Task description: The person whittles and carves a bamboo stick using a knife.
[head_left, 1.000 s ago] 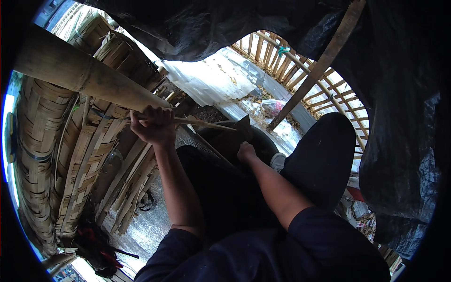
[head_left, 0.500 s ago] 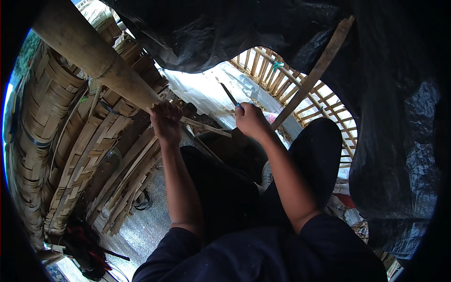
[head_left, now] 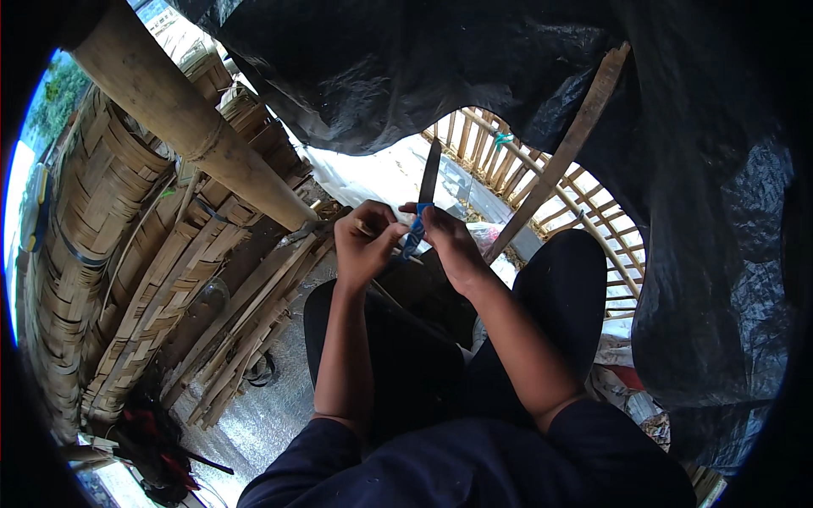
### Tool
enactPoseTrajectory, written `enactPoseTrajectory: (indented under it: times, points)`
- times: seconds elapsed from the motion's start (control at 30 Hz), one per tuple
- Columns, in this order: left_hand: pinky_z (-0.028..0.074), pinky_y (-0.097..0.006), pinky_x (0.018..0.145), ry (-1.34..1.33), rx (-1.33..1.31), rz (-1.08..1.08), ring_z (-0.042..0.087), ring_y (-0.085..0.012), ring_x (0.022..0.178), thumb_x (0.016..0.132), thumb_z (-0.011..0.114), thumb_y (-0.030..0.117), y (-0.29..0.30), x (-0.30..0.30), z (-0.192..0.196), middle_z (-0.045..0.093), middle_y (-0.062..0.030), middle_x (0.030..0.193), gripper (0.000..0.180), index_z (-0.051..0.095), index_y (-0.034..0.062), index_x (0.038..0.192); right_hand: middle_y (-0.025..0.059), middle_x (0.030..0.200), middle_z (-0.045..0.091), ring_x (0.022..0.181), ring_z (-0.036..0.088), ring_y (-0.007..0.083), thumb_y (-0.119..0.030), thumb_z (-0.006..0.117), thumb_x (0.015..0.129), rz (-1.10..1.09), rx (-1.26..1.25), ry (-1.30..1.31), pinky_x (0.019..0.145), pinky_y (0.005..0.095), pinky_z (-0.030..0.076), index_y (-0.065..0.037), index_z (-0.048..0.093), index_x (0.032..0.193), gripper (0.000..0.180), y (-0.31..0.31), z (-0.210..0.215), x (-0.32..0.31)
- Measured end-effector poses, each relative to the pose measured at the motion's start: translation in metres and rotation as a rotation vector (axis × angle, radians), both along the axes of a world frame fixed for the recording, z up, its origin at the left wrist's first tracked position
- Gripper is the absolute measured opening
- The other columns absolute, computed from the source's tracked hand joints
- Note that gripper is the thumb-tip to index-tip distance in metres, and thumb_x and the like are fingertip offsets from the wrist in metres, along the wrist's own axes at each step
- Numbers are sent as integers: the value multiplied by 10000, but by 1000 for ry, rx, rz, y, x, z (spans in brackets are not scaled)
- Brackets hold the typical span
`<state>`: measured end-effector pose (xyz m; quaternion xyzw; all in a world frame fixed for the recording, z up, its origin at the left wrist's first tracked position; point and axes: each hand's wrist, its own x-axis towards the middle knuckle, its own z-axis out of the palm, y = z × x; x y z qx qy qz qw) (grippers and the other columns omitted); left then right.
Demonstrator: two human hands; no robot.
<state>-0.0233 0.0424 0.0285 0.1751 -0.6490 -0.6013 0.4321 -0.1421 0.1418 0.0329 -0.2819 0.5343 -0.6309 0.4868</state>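
Observation:
My right hand (head_left: 453, 250) is closed round the blue handle (head_left: 415, 230) of a knife, whose dark blade (head_left: 430, 173) points up and away from me. Close beside it on the left, my left hand (head_left: 364, 245) is closed on a thin bamboo strip (head_left: 363, 227). Only a short pale end of that strip shows at the fingers, and the rest is mostly hidden. The fingertips of my left hand are right by the knife handle; I cannot tell whether they touch it. Both hands are above the gap between my bent knees.
A thick bamboo pole (head_left: 203, 144) slants in from the upper left, beside woven bamboo panels (head_left: 110, 220). Split bamboo pieces (head_left: 254, 313) lie at my left. Black plastic sheeting (head_left: 711, 254) hangs ahead and right, with a wooden post (head_left: 563, 152) and slatted bamboo fence (head_left: 584, 190) beyond my right knee.
My left hand has come rightward from near the bamboo pole's lower end to beside my right hand. My right hand has dropped slightly, and the knife blade now stands more upright.

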Motion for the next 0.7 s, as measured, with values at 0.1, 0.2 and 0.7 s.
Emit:
enactPoseTrajectory:
  times: [0.1,0.2,0.7]
  points:
    - [267,-172,445,-125,-91,41,387,13,498,747,785,128,12,-9,10,484,63,531,234,611,-3,830,78,1225,546,1160,479,155,-481,467,932,27,-179,-59,1015,313,317,-21,509,1254,563,-6,9,0]
    - [276,-176,432,-235,-110,43,409,8,491,760,775,139,15,-12,16,509,46,530,230,624,-15,838,98,1343,458,1235,407,151,-464,437,947,27,-244,-124,1065,332,274,-17,377,1354,608,-6,11,-3]
    - [377,-191,491,-211,70,72,516,-31,574,837,703,180,-6,13,15,612,-2,652,224,662,-39,810,230,1430,337,1347,305,305,-594,176,937,-2,416,337,1079,466,209,-84,405,1376,711,17,-20,23]
